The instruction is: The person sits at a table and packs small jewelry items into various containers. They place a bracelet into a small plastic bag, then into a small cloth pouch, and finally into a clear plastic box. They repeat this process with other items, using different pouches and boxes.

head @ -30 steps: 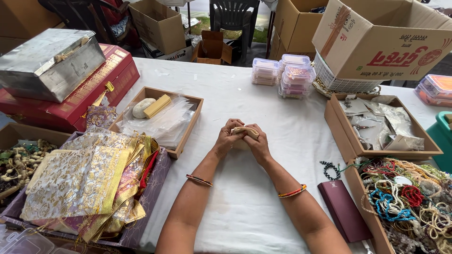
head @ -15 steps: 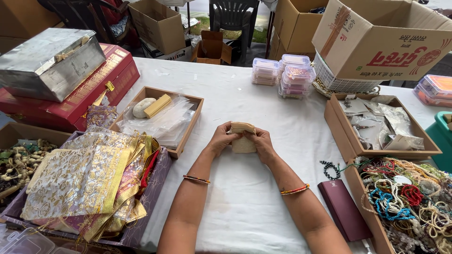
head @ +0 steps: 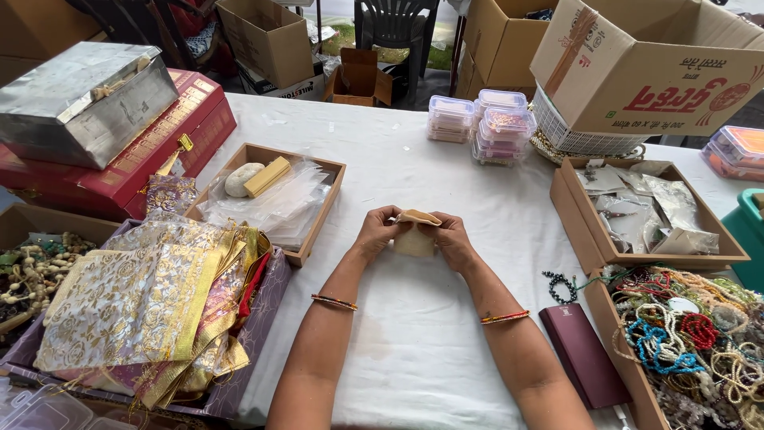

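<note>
Centrally, a small beige pouch (head: 415,236) is held upright just above the white surface (head: 414,334) by both hands. The left hand (head: 377,231) grips its left edge and the right hand (head: 450,236) its right edge; the fingers (head: 391,215) of each hand are pinched on the pouch's top rim, which is pulled open between them. A beaded bangle is worn on each wrist.

To the left, a shallow wooden tray (head: 322,209) is seen with clear plastic bags, a pale stone and a yellow block in it. Nearer the left edge, a box of gold-patterned pouches (head: 143,306) is set, and behind it a silver box (head: 83,99) is stacked on a red case (head: 179,127).

To the right, a maroon wallet (head: 585,354) lies flat on the surface, with a dark bead bracelet (head: 557,285) just beside it. A box of mixed bead strings (head: 692,342) is placed at the right edge, and a second tray (head: 569,209) of packets beyond it. Small lidded plastic tubs (head: 485,123) are stacked at the far side.
</note>
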